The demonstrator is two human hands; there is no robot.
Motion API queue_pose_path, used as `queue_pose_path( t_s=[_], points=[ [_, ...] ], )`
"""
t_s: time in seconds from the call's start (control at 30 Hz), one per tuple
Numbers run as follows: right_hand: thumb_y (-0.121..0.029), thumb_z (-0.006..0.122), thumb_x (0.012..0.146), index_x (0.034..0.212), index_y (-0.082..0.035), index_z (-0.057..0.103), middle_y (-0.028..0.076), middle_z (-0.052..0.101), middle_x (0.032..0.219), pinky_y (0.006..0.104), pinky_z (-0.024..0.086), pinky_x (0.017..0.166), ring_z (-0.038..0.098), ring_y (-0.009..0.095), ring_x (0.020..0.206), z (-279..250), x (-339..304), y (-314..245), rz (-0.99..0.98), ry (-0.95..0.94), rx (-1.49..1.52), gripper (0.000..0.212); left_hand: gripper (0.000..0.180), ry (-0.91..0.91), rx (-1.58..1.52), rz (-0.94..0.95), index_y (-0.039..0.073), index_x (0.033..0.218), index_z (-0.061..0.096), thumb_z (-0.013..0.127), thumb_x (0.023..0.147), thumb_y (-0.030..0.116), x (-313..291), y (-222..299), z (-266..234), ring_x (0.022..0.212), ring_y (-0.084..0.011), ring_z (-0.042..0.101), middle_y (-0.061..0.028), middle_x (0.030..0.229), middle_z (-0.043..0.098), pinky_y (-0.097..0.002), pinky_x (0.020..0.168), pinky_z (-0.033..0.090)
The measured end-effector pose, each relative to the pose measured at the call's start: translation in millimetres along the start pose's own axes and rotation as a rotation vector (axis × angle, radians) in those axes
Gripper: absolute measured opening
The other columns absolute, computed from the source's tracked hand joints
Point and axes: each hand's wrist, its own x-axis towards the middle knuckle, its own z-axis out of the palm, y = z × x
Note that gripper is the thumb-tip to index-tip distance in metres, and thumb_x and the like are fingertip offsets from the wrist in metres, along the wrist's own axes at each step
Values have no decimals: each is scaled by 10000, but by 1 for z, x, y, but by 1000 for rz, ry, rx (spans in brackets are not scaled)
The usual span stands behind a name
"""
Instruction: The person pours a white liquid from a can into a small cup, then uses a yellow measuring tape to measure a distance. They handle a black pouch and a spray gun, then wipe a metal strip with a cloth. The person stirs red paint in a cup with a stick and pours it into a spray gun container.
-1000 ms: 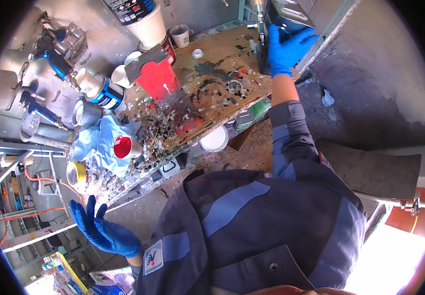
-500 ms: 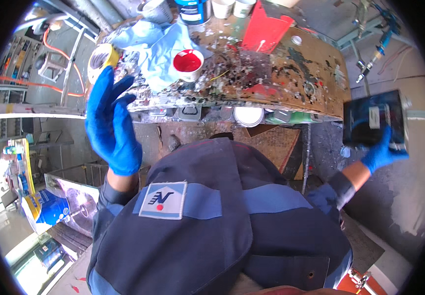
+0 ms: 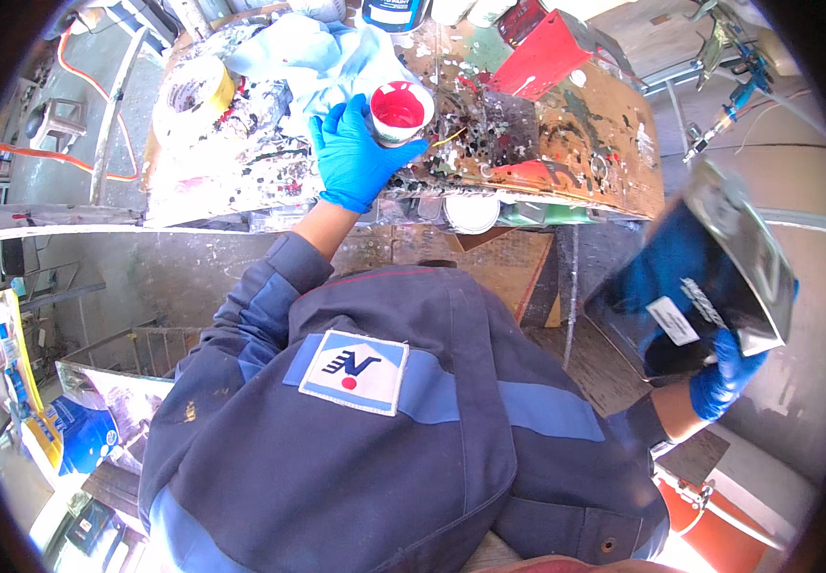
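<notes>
cup w/ red paint in it is upright on the worktop, just right & far of my l. grip, the nearer one: spread round it, can't tell if firm. r. grip clamps tilted dark can off worktop's right end; contents hidden.

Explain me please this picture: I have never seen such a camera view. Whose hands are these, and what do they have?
There is no robot here. A person wears a wide camera on the head, looking down, so straight edges bend near the rim. Both hands wear blue gloves. The left hand curves around a white cup, red inside; whether it grips is unclear. The right hand holds a dark rectangular can. On the stained bench lie a pale blue cloth and a yellow tape roll.
</notes>
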Motion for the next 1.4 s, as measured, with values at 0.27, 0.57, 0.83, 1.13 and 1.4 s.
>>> queue_pose_path(
  t_s=[0.27, 0.57, 0.83, 1.13, 1.4],
  points=[
    [-33, 851, 597, 1516, -19, 246, 149, 527, 1306, 370, 466, 972, 534, 254, 1155, 118, 22, -34, 178, -300, 75, 1101, 659, -11, -46, 39, 130, 1166, 622, 779, 671, 534, -2, -9, 0, 1110, -287, 527, -60, 1069, 657, -545, 1073, 246],
    [-144, 884, 561, 1525, -15, 231, 168, 453, 1434, 390, 389, 1077, 471, 271, 1288, 183, 47, -41, 26, -603, -188, 1171, 718, -146, -275, 118, 100, 1245, 598, 786, 675, 493, -6, -21, -11, 1075, -317, 567, -125, 1107, 634, -488, 1101, 287],
    [-197, 895, 583, 1522, -57, 267, 186, 489, 1346, 408, 433, 1034, 500, 311, 1247, 203, 60, -43, -124, -713, -363, 1138, 721, -237, -126, 175, 145, 1218, 618, 761, 666, 586, -8, -20, -15, 1099, -318, 540, -130, 1148, 610, -523, 1113, 250],
    [-227, 874, 611, 1535, -83, 244, 199, 472, 1366, 410, 419, 1049, 482, 335, 1269, 220, 65, -51, -85, -804, -493, 1127, 633, -230, -150, 206, 90, 1150, 648, 765, 708, 528, -8, -22, -18, 1086, -288, 589, -119, 1091, 663, -477, 1116, 261],
    [-250, 857, 613, 1546, -94, 203, 228, 493, 1312, 435, 440, 1023, 514, 375, 1218, 229, 66, -55, -53, -861, -580, 1149, 733, -267, -160, 183, 190, 1269, 611, 702, 697, 639, -8, -25, -12, 1075, -261, 588, -63, 1114, 671, -529, 1142, 205]
  ],
)
